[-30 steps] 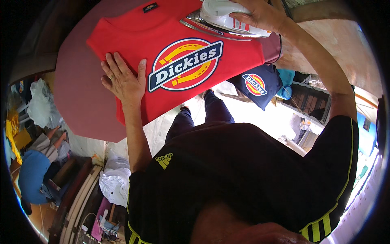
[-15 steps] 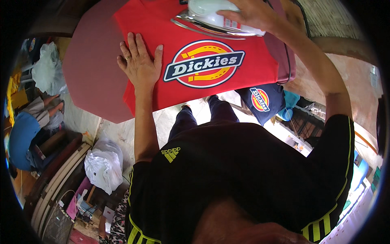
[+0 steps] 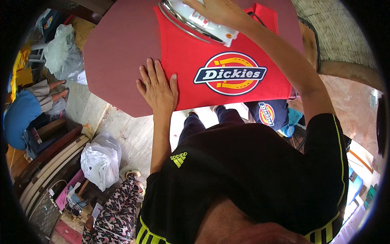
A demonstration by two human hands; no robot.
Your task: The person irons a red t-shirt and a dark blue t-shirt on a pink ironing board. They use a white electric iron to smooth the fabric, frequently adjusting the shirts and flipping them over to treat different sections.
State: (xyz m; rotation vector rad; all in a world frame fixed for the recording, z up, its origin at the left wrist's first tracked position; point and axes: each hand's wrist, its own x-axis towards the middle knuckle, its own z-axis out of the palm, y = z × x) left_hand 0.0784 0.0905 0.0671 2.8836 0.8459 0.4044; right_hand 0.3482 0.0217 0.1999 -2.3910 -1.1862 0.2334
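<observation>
A red garment (image 3: 183,89) with a round yellow, red and navy print lies spread on a maroon padded board (image 3: 118,61). My left hand (image 3: 158,87) rests flat on its left edge, fingers apart and holding nothing, partly on the maroon cover. In my right hand (image 3: 217,10) is a white and silver clothes iron (image 3: 195,24), its pointed end toward the left at the garment's far left part, above the print. The fingers round its handle are partly cut off by the top of the view. A dark cord runs beside my right forearm.
A dark blue printed cloth (image 3: 266,114) hangs below the board's near right edge. On the floor at left are a white plastic bag (image 3: 101,162) and a clear bag (image 3: 61,53). One person in patterned trousers (image 3: 115,211) is at lower left, another in blue (image 3: 22,118) further off.
The iron has moved left across the garment. The garment's left edge sits further right on the board and now runs under my left hand. The whole view has shifted, showing more of the patterned trousers.
</observation>
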